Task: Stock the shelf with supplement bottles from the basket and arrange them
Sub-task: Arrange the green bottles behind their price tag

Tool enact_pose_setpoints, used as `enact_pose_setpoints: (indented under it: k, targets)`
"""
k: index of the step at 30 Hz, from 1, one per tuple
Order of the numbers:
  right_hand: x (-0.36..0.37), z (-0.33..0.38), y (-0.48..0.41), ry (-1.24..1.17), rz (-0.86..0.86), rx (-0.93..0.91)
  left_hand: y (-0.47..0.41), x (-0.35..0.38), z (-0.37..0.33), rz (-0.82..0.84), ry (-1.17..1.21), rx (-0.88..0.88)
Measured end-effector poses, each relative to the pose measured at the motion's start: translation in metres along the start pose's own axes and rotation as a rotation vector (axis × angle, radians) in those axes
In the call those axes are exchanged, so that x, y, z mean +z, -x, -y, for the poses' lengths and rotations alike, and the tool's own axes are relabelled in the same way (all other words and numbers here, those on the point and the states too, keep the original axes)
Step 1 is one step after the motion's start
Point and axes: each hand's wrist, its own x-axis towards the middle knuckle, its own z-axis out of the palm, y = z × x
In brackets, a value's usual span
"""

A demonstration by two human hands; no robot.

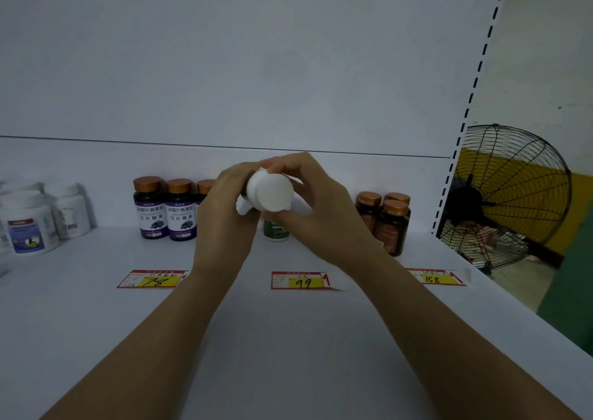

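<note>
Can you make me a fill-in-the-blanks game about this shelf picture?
1. Both hands, the left hand and right hand, hold a bottle with a ____ cap.
2. The purple bottles have ____ caps.
3. The middle price tag says ____.
4. Right of the shelf stands a black ____.

Missing words: white; copper; 99; fan

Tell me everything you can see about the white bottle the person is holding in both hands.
The white bottle looks like smooth plastic, with one round white end facing the camera, so it lies tipped toward the viewer rather than upright. No label shows from here. The left hand wraps its left side and the right hand grips its top and right side. It is held above the white shelf, in front of a green-labelled bottle and beyond the 99 price tag.
</note>
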Motion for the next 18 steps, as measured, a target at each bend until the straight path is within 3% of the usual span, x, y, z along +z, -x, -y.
enact_pose_setpoints:
  k: [8, 14, 18]
  targets:
    - [-0.003, 0.003, -0.004, 0.008, -0.041, 0.008, -0.002, -0.004, 0.000, 0.077, -0.001, -0.017]
    - [-0.033, 0.003, -0.018, -0.209, 0.012, 0.481, -0.006, -0.007, -0.020, 0.583, 0.257, -0.368]
    - [-0.036, -0.010, -0.014, -0.283, 0.041, 0.842, -0.004, -0.006, -0.023, 0.762, 0.498, -0.757]
